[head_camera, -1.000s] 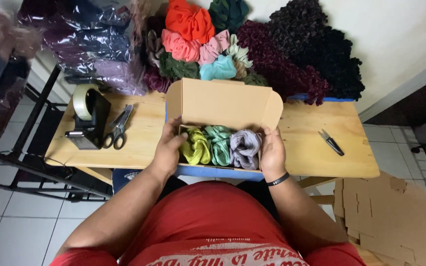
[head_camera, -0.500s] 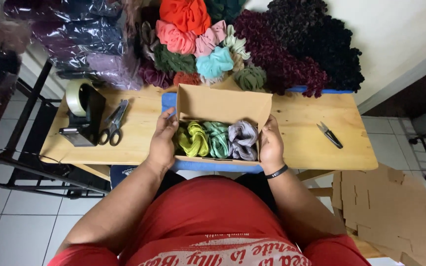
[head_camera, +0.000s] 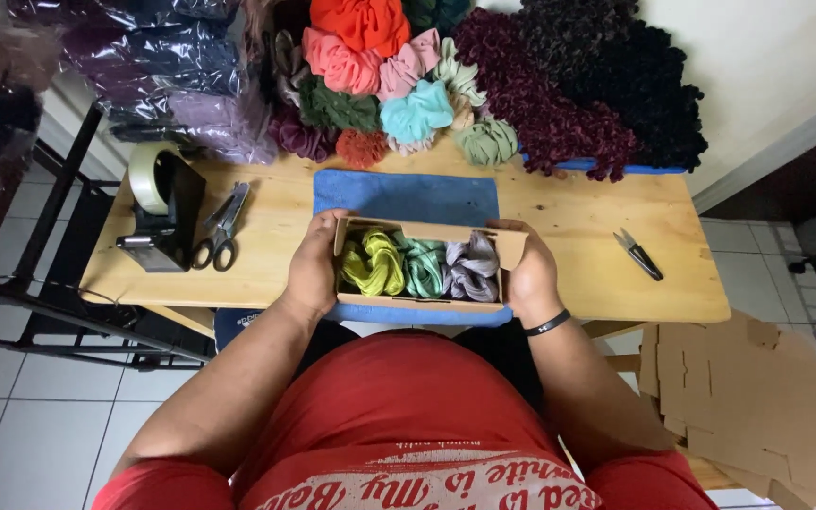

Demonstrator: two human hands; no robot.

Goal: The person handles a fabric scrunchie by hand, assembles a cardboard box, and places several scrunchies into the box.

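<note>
Left hand point(head_camera: 314, 269) and right hand point(head_camera: 529, 274) are gripping the ends of a cardboard box point(head_camera: 419, 266) at the tabletop's point(head_camera: 597, 212) near edge, on a blue cloth point(head_camera: 406, 196); three scrunchies point(head_camera: 419, 265) are sitting inside. Packing step judged; closing calls for folding flaps. Farther: scissors point(head_camera: 222, 227), tape dispenser point(head_camera: 161, 208), scrunchie pile point(head_camera: 399, 85).

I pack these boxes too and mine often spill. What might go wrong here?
The cardboard box sits at the table's near edge, held by the left hand and right hand; it might tip off. The three scrunchies bulge up, so a flap may pinch them.
</note>
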